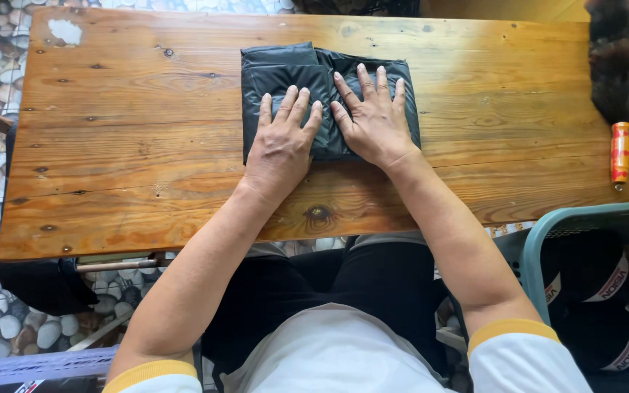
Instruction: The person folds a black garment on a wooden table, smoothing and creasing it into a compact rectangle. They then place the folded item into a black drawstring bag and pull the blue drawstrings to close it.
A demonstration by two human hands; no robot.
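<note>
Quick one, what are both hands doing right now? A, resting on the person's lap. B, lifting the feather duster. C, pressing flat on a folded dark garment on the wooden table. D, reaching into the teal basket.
C: the left hand and the right hand lie palm down, fingers spread, on the folded dark garment on the wooden table; the feather duster lies untouched.

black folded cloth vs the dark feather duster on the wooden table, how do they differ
The black folded cloth lies flat at the table's middle, pressed under both hands, left hand and right hand; the dark feather duster lies untouched at the right edge. The cloth is smooth and squarish; the duster is fluffy and long, with an orange handle. Both rest on the wooden table.
</note>
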